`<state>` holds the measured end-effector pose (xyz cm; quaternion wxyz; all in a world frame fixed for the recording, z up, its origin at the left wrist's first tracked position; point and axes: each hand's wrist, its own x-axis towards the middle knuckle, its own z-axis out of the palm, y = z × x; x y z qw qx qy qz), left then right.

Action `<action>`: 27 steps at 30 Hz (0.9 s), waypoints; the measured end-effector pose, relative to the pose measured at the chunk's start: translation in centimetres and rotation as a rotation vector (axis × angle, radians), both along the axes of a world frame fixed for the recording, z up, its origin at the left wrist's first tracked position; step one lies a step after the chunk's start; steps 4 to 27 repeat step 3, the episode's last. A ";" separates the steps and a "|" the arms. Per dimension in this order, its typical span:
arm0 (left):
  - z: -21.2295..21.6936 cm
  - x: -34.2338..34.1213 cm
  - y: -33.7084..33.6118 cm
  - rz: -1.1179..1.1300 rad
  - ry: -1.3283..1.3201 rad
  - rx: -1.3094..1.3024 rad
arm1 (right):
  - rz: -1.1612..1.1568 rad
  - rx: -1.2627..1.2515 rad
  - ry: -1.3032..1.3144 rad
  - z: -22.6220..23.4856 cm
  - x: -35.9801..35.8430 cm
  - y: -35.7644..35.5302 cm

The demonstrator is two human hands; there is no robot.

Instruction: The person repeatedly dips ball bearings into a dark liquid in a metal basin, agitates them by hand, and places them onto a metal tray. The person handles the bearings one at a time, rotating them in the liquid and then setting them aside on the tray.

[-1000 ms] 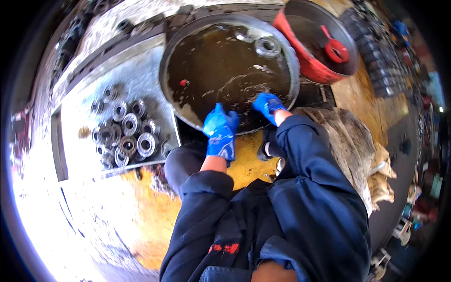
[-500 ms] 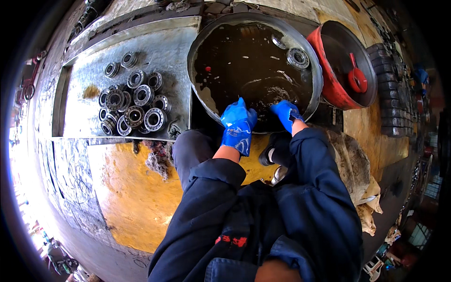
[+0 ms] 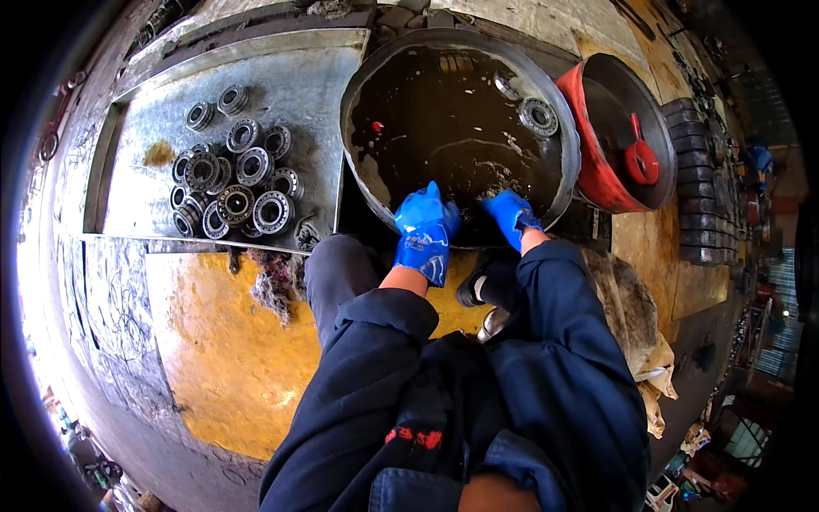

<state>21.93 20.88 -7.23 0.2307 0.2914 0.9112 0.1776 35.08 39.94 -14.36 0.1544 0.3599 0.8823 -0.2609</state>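
Observation:
A round metal basin (image 3: 570,171) of dark brown liquid stands in front of me. My left hand (image 3: 424,218), in a blue rubber glove, is curled closed over its near rim; whatever it grips is hidden. Close to its right, my blue-gloved right hand (image 3: 514,215) reaches down to the liquid with its fingers bent together, their tips hidden. Ripples spread just beyond it. A bearing (image 3: 538,117) sits against the basin's far right side, with a second metal ring (image 3: 506,86) partly under the liquid. A small red thing (image 3: 377,126) floats at the left.
On the left, a shallow metal tray (image 3: 316,77) carries several bearings (image 3: 254,166) in a heap. A red tub (image 3: 589,141) with a red-handled tool (image 3: 641,160) stands right of the basin, beside a row of dark blocks (image 3: 708,183). Rags (image 3: 273,294) lie below the tray.
My right hand has shifted slightly left and down, toward my left hand. The whole view has tilted a little; the bearings stay where they were.

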 end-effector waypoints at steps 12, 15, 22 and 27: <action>0.6 0.0 -0.1 0.020 -0.002 -0.052 | 0.170 0.037 -0.139 -1.3 -1.9 0.8; 0.6 0.0 -0.1 0.020 -0.002 -0.052 | 0.170 0.037 -0.139 -1.3 -1.9 0.8; 0.6 0.0 -0.1 0.020 -0.002 -0.052 | 0.170 0.037 -0.139 -1.3 -1.9 0.8; 0.6 0.0 -0.1 0.020 -0.002 -0.052 | 0.170 0.037 -0.139 -1.3 -1.9 0.8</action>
